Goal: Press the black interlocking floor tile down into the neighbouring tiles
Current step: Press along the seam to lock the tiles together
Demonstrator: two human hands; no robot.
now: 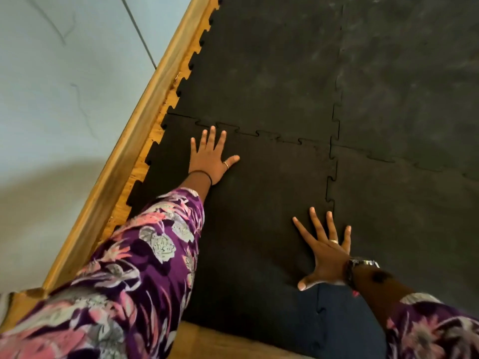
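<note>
The black interlocking floor tile (pixel 254 203) lies near me, its toothed edges meeting the far tile (pixel 264 73) and the right tile (pixel 404 216). My left hand (pixel 211 158) lies flat with fingers spread on the tile's far left part, fingertips just short of the far seam (pixel 259 133). My right hand (pixel 326 251) lies flat and spread at the tile's right side, fingertips by the vertical seam (pixel 331 187). Neither hand holds anything.
A wooden skirting strip (pixel 134 130) runs diagonally along the tiles' left edge, with a pale wall (pixel 64 99) beyond it. Bare wooden floor (pixel 220 343) shows at the near edge. A further black tile (pixel 409 73) lies at the far right.
</note>
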